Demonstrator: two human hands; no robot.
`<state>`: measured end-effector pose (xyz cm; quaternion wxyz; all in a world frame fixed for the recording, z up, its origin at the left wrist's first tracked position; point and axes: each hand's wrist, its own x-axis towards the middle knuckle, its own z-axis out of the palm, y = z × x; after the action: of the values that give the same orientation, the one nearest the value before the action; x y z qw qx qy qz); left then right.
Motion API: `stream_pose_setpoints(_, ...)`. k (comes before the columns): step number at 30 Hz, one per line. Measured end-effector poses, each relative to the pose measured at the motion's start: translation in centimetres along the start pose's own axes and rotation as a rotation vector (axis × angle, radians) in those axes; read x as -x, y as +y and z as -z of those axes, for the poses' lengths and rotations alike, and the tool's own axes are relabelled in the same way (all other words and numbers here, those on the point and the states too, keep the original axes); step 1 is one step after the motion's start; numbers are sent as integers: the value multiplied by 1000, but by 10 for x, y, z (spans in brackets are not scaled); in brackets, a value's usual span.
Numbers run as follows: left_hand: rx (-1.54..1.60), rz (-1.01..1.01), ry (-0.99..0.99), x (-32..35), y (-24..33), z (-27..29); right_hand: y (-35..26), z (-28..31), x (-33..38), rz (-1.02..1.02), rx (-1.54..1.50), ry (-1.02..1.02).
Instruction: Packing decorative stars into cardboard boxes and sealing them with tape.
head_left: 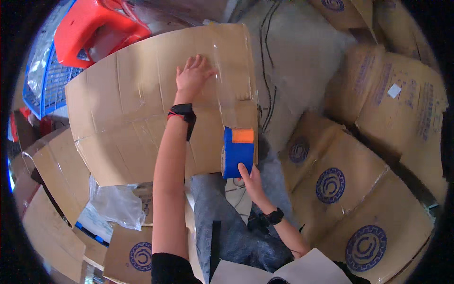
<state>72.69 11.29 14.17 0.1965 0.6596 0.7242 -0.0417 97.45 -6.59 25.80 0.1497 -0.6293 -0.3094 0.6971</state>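
A large brown cardboard box [142,80], its creased face toward me, fills the middle of the view. My left hand [193,78] lies flat on its upper part, fingers spread, holding nothing. My right hand [252,182] is closed around a blue and orange tape dispenser [239,158], thumb on its near side. The dispenser is at the box's right edge, over the lower part. A strip of clear tape [224,90] runs up the cardboard from the dispenser, right of my left hand. The fingers behind the dispenser are hidden.
Printed cardboard boxes [350,189] are stacked along the right. A red plastic stool-like piece [80,33] and a blue basket [40,90] stand at the far left. Dark cords [267,71] cross the floor beyond the box. A clear plastic bag [118,203] lies lower left.
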Motion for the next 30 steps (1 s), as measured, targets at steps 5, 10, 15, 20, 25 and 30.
stream_pose_setpoints(5,-71,-20,-8,2,-4,-4,33,-1,55,-35,47,-51)
stream_pose_setpoints(10,36,7,82,5,-4,1,41,11,61,-102,109,-84)
stream_pose_setpoints(15,116,23,99,18,-1,3,33,1,66,-190,-83,-98)
stream_pose_setpoints(20,66,3,288,78,31,5,30,5,67,-178,-56,-72)
stream_pose_setpoints(25,96,63,196,133,55,-25,32,8,66,-154,-80,-84)
stream_pose_setpoints(30,95,77,182,130,58,-32,27,7,63,-136,-94,-63)
